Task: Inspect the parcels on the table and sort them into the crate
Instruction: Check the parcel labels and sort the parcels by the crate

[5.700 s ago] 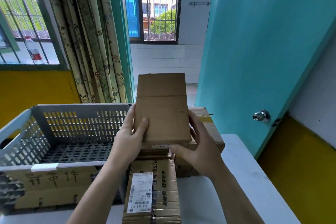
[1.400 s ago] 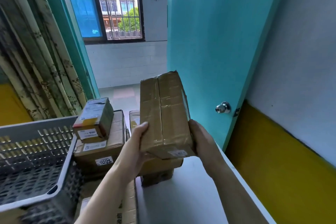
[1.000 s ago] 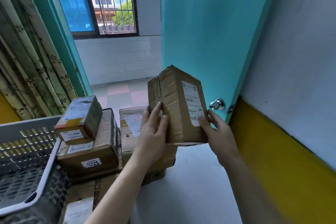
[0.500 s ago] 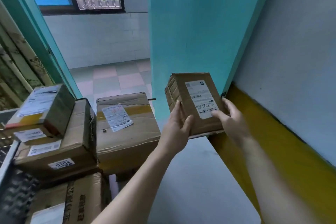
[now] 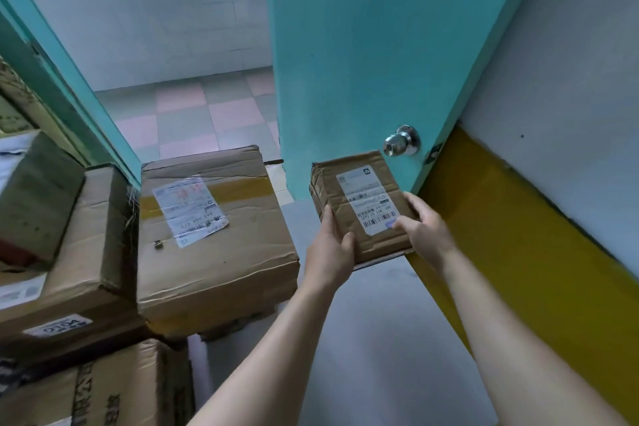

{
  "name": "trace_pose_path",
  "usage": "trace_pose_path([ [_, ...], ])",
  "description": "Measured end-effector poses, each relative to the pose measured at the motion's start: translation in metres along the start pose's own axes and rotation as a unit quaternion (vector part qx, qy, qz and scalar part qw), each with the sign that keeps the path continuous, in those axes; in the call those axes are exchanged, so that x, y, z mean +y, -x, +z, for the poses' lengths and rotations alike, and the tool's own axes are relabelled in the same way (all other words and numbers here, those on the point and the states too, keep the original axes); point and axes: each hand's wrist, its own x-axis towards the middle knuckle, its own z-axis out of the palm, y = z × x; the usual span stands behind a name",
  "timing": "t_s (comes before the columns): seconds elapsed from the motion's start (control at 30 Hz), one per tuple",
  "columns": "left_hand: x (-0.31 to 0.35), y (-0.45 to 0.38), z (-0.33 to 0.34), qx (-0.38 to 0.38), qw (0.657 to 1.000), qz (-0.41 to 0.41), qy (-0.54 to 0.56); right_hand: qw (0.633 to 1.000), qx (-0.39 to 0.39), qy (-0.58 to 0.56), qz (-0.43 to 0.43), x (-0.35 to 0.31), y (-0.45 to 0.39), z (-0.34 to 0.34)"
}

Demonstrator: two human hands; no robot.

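Holding a small brown cardboard parcel label-up above the white table, near the turquoise door, the left hand gripped its near left edge and the right hand curled over its right side; whether the parcel touched the table was hard to judge. A larger taped cardboard box sat just left

1. A room in a home or small back room used for handling parcels, not a fitted warehouse.
2. A teal door with a round metal knob stands open.
3. Left of the door, taped cardboard boxes with shipping labels are stacked together.
4. Beyond the door lies a pink-and-pale checkered tile floor.
5. Right of the door, the wall is white above a yellow band.
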Motion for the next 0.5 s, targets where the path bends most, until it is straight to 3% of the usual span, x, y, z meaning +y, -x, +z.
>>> trace_pose_path([
  [0.5,-0.048,-0.081,0.047,0.011,0.989,-0.125,0.081,0.998,-0.056,-0.008,0.031,0.056,-0.1,0.031],
])
